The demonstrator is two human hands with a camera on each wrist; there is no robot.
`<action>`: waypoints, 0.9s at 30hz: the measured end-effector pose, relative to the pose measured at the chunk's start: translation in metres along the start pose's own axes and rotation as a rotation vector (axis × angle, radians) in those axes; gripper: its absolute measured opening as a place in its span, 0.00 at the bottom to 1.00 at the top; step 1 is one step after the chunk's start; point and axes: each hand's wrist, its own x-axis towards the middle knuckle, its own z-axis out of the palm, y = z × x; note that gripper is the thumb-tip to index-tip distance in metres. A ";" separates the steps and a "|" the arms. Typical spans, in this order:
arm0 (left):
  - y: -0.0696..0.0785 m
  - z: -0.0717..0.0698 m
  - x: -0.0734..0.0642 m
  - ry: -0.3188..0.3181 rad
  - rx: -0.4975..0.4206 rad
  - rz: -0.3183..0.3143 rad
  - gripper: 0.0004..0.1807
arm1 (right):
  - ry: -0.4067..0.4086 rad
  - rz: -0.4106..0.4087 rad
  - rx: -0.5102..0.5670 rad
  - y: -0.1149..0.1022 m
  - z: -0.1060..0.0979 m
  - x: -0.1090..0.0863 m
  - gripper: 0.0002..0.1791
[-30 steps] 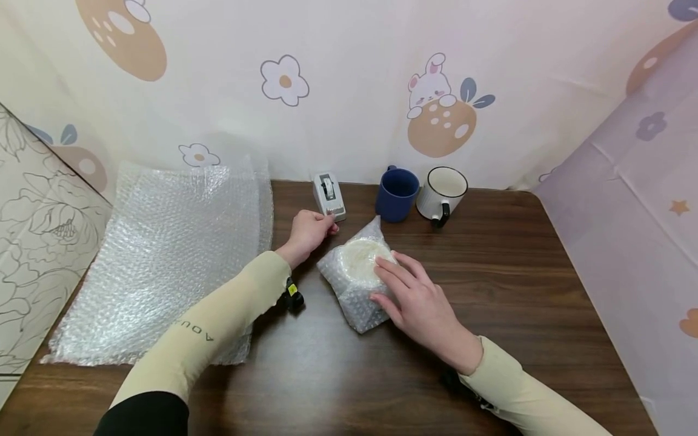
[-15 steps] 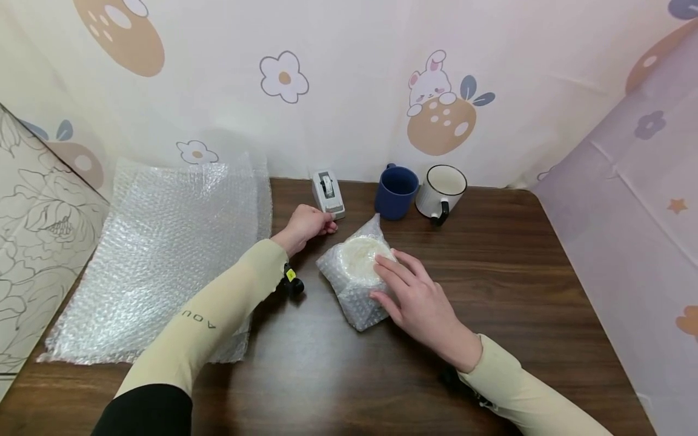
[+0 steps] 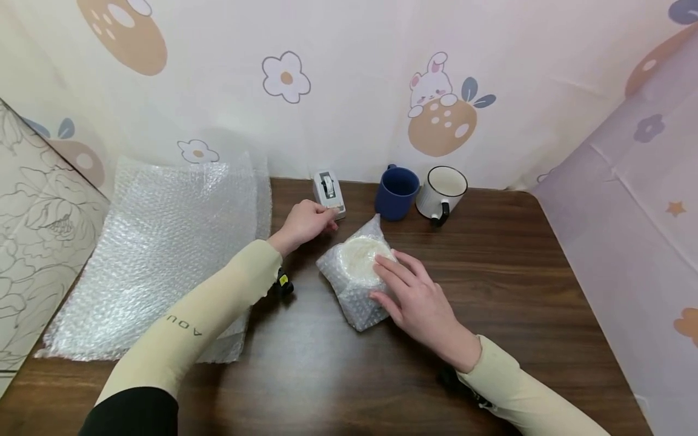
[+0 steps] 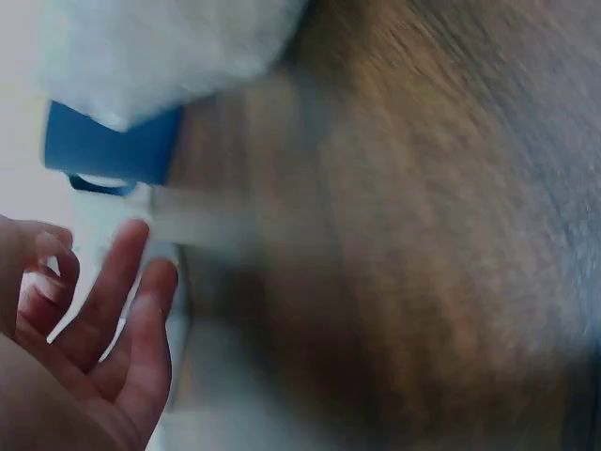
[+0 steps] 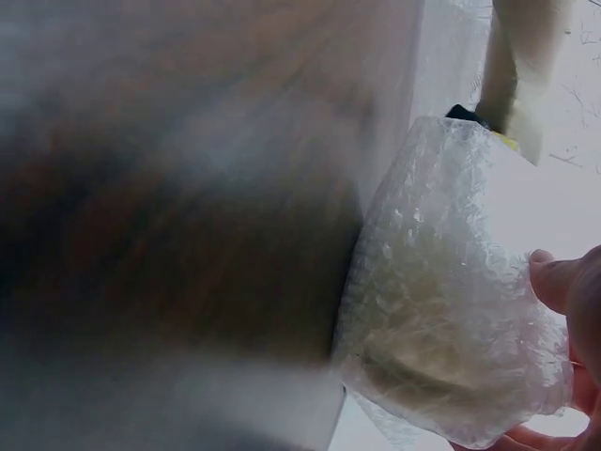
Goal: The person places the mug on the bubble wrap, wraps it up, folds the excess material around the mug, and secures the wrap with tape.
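Observation:
My left hand point(image 3: 305, 223) is at the front end of a small grey-white tape dispenser point(image 3: 329, 191). Its thumb and index finger pinch together there, on what looks like the tape end; the tape itself is too small to make out. In the left wrist view the other fingers point(image 4: 148, 310) stand out straighter. A bubble-wrapped bundle point(image 3: 353, 297) sits mid-table, a round pale end showing through its top. My right hand point(image 3: 425, 309) holds this bundle from the right, fingers over the top and thumb on the near side. The right wrist view shows the thumb point(image 5: 554, 280) against the wrap.
Several bubble-wrap sheets point(image 3: 180, 242) cover the table's left side. A blue mug point(image 3: 396, 197) and a white mug with a black rim and handle point(image 3: 438, 197) stand at the back, against the patterned curtain point(image 3: 349, 121). The brown table point(image 3: 518, 290) runs to the right curtain.
The left hand has shifted slightly up and turned over at the dispenser, its fingertips now over the front end. The right hand and the bundle have stayed in place.

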 end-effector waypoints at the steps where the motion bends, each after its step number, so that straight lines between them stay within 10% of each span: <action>1: 0.004 -0.002 -0.003 0.013 0.060 0.035 0.22 | 0.011 -0.007 -0.002 0.000 0.000 0.000 0.28; 8: 0.022 -0.003 -0.028 -0.006 0.233 0.206 0.19 | 0.064 -0.083 -0.038 0.001 0.003 -0.002 0.29; 17: 0.042 -0.001 -0.060 -0.019 0.094 0.427 0.11 | 0.021 -0.068 0.021 0.002 0.004 -0.001 0.29; 27: 0.052 0.018 -0.080 -0.079 0.135 0.735 0.29 | -0.049 0.024 0.137 0.007 -0.002 0.006 0.31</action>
